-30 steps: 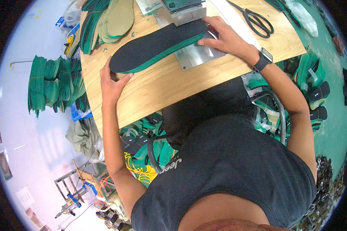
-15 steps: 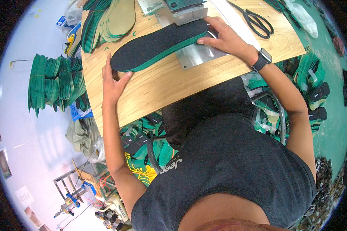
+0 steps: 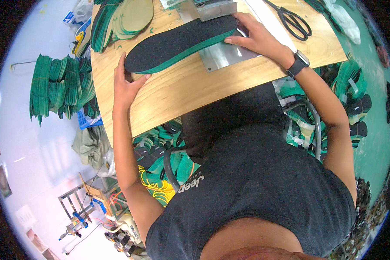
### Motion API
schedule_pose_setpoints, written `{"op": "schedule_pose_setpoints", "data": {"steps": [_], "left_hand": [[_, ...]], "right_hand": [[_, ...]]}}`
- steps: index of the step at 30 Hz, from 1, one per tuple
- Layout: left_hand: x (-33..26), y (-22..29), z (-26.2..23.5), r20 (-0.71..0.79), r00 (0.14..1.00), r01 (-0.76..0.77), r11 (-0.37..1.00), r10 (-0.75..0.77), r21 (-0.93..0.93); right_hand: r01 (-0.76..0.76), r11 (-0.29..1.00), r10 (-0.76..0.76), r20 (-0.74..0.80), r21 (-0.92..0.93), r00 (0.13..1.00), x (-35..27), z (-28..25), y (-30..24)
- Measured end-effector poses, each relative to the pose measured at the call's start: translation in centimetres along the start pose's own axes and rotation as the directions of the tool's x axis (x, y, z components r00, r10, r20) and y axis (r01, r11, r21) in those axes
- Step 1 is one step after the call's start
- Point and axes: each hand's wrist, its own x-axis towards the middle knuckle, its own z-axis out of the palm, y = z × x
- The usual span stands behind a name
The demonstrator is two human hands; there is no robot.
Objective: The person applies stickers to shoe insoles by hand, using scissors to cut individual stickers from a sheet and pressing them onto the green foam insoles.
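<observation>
A black-topped insole (image 3: 177,45) with a thick green edge, perhaps several stacked together, lies slantwise on the wooden table. Its right end sits at a metal block (image 3: 219,11) of a machine and partly over a shiny metal plate (image 3: 229,58). My left hand (image 3: 128,89) cups the rounded left end, thumb along the near edge and fingers round the tip. At the other end, my right hand (image 3: 262,43), wearing a dark watch on its wrist, grips the insole between thumb and fingers. The block hides part of the far edge.
Black-handled scissors (image 3: 294,24) lie at the back right, beside a white strip (image 3: 268,19). Fanned beige and green insoles (image 3: 132,19) rest at the back left. Tall green stacks (image 3: 60,86) stand beyond the left table edge. More insoles (image 3: 305,130) lie below the table.
The whole table scene sits slightly higher in the view. Both hands keep their hold at the insole's ends, with no clear shift against the metal block.
</observation>
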Motion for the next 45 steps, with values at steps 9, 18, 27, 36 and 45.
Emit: {"op": "schedule_pose_setpoints", "data": {"steps": [9, 18, 27, 36, 45], "left_hand": [[0.5, 0.7, -0.1, -0.005, 0.999, -0.037, 0.987, 0.039, 0.156], [0.8, 1.1, 0.1, 0.01, 0.997, 0.074, 0.995, -0.074, -0.062], [0.8, 0.5, 0.0, -0.008, 0.995, 0.099, 0.994, -0.098, 0.054], [0.6, 1.4, -0.1, 0.079, 0.992, 0.109, 0.972, -0.094, -0.207], [-3.2, 0.5, -3.3, -0.198, 0.956, 0.093, 0.862, -0.217, -0.498]], "right_hand": [[-0.037, 0.999, 0.038, 0.06, -0.011, 0.997, 0.8, 0.1, 0.4], [-0.014, 0.999, 0.014, 0.007, 0.033, 1.0, 1.8, 0.2, 0.2], [-0.034, 0.999, 0.034, 0.001, 0.007, 0.999, 1.3, 0.0, 0.5], [-0.064, 0.996, 0.067, -0.042, 0.053, 0.997, 0.5, -0.2, 0.0], [-0.027, 0.99, -0.008, -0.249, -0.137, 0.968, 5.4, -7.6, 9.5]]}}
